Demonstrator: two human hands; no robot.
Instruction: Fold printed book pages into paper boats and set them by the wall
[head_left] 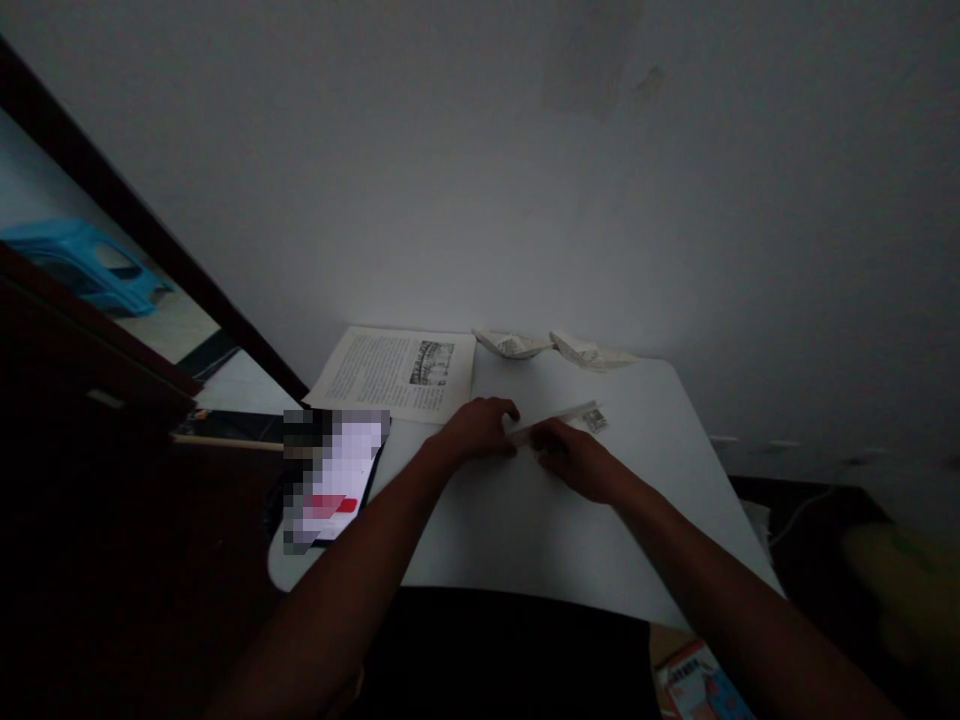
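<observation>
Over the white table, a strip-like piece of folded printed paper (562, 417) slants up to the right between my hands. My right hand (576, 458) pinches it near its middle, with the fingers curled beneath. Around its left end curve the thumb and fingers of my left hand (480, 428); the exact contact there is partly hidden. A small dark printed picture shows on the paper's right end. Behind it, near the wall, stand two folded paper boats, a left one (514, 346) and a right one (592, 353).
Printed sheets (375, 375) lie at the back left of the white table (495, 550). A lit phone (349, 480), partly pixelated, rests at the left edge. The wall (480, 200) rises directly behind. A blue plastic stool (82, 265) appears far left, and a colourful booklet (701, 685) below right.
</observation>
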